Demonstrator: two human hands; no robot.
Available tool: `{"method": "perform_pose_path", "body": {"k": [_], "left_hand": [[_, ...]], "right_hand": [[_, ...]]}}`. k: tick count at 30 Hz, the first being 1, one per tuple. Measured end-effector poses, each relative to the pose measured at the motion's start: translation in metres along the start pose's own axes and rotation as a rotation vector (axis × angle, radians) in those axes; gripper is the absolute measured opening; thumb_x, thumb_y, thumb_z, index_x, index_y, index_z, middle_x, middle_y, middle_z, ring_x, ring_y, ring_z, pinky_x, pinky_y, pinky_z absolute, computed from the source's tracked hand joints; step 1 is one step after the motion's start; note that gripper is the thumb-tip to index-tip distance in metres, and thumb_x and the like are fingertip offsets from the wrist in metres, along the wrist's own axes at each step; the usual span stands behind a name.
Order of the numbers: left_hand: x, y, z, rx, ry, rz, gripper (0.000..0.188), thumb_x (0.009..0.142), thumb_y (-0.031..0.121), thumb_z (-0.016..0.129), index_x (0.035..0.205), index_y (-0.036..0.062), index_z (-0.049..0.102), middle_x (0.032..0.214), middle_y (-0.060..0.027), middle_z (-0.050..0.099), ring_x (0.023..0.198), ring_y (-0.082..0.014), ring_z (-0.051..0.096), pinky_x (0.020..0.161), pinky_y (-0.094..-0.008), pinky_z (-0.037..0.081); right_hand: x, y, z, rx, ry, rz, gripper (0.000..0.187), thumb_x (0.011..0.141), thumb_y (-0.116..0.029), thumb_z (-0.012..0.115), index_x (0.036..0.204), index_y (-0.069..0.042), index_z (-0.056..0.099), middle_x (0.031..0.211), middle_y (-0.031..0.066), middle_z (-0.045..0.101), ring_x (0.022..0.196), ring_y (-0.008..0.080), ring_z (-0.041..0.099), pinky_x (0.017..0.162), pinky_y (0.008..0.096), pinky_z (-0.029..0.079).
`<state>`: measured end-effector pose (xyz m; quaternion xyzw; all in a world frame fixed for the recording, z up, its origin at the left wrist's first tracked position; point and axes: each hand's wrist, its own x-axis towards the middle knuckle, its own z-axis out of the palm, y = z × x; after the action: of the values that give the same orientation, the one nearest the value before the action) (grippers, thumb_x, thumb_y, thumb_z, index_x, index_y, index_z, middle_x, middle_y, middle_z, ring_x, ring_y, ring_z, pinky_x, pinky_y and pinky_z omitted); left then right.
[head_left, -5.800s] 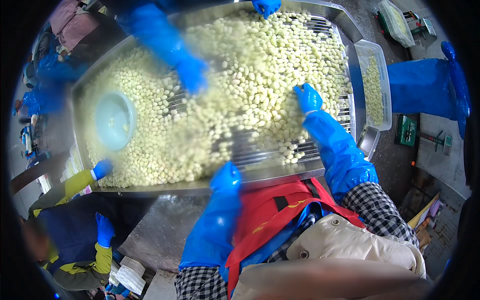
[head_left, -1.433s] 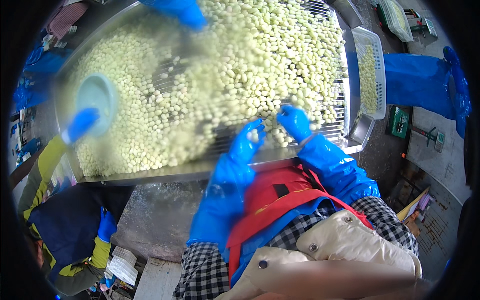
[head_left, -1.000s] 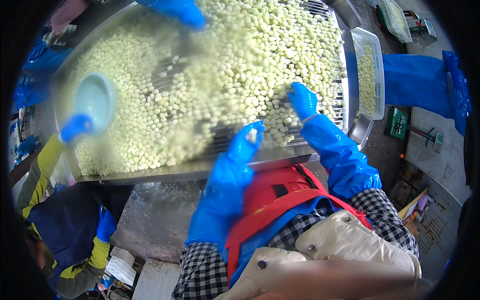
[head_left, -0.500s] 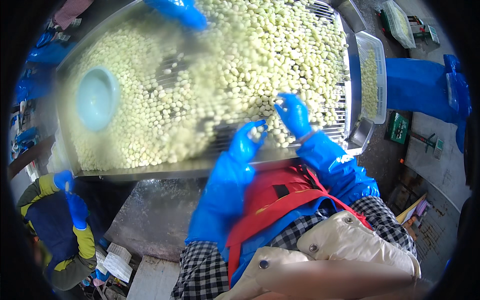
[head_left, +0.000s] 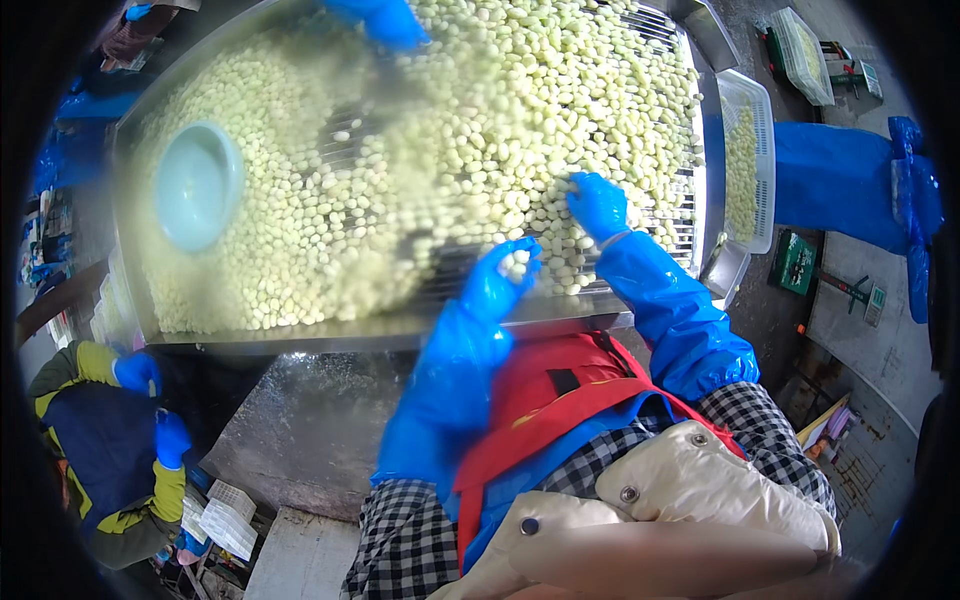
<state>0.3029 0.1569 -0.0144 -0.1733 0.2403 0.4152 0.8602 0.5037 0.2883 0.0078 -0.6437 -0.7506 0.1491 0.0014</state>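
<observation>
A layer of pale green, oval, bean-like pieces (head_left: pixel 540 110) covers a slatted metal sorting table (head_left: pixel 338 345). My left hand (head_left: pixel 500 282), in a blue glove, is by the near edge with its fingers curled round a few of the pieces. To its right and a little farther off, my right hand (head_left: pixel 600 208), gloved in blue too, rests at the pile with fingers drawn together. Its fingertips point down and away, so anything in them is hidden. Dark slats show between the pieces beside both hands.
A light blue basin (head_left: pixel 198 187) sits among the pieces on the left. Another person's blue-gloved hand (head_left: pixel 395 25) reaches over the far side. A white basket (head_left: pixel 763 160) of pieces stands at the right end. A person in a dark apron (head_left: pixel 110 440) is at lower left.
My right hand has shifted slightly right, and its spread fingers have drawn together. My left hand has barely moved. The far co-worker's hand has moved a little right; the lower-left person's hands have shifted.
</observation>
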Motion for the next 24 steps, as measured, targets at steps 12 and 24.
{"method": "perform_pose_path", "body": {"k": [12,24], "left_hand": [[-0.001,0.004,0.003,-0.007,0.122,0.05,0.045,0.098,0.038,0.049,0.134,0.0114,0.052,0.117,-0.0071,0.064,0.101,-0.0248,0.063,0.081,-0.0369,0.055],[-0.001,0.003,0.001,0.005,0.209,0.044,0.038,0.096,0.037,0.056,0.124,0.0112,0.058,0.1,-0.0008,0.065,0.093,-0.0187,0.063,0.072,-0.0336,0.054]], "right_hand": [[-0.013,-0.042,-0.015,0.105,0.13,-0.139,0.028,0.082,-0.027,0.068,0.107,-0.014,0.067,0.103,0.0105,0.066,0.1,0.0303,0.061,0.084,0.0433,0.049],[0.035,-0.062,-0.018,0.085,0.047,-0.533,0.025,0.085,-0.022,0.064,0.107,-0.01,0.067,0.108,0.0109,0.063,0.099,0.0312,0.06,0.084,0.0429,0.048]]}}
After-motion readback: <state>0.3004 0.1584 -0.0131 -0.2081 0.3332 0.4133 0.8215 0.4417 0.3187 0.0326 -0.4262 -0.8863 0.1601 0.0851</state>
